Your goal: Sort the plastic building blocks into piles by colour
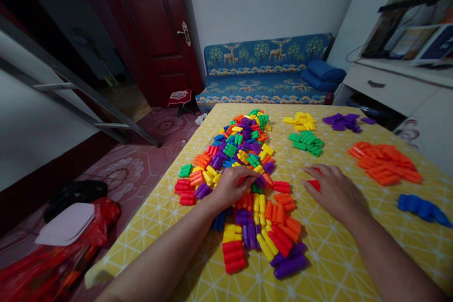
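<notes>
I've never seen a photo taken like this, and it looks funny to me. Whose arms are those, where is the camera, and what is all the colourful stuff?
There is no machine here, just a person's two bare arms. The camera sits on that person's head and looks down, so you see what they see. The table wears a yellow cloth with white lines. On it lies a big mixed heap of small plastic building blocks in many colours. Around it are small heaps of one colour each: yellow blocks, green blocks, purple blocks, orange blocks and blue blocks. The left hand curls its fingers into the mixed heap; whether it grips a block is hidden. The right hand lies palm down, fingers on a small red plastic block.
</notes>
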